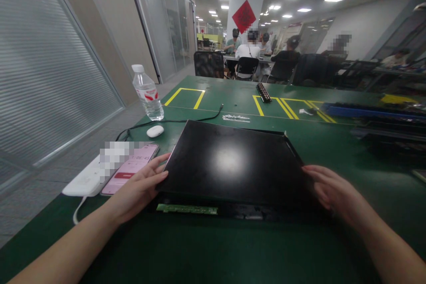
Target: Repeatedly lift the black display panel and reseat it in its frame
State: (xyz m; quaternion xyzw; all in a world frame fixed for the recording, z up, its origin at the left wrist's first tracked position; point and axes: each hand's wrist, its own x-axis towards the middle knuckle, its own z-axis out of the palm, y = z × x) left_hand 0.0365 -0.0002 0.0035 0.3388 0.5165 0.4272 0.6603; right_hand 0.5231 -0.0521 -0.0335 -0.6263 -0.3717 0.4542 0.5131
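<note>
Left hand (141, 186) and right hand (321, 182) pinch the screen (213, 164) at nine and three o'clock; its circuit board (186, 209), at seven, is still uncovered.

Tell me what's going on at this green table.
A person's left hand and right hand hold opposite side edges of a flat, glossy black rectangular panel at the green tabletop. A narrow green circuit strip shows along its near side. Whether the panel rests on the table or is slightly raised, I can't tell. A pink-screened phone lies beside the left hand.
</note>
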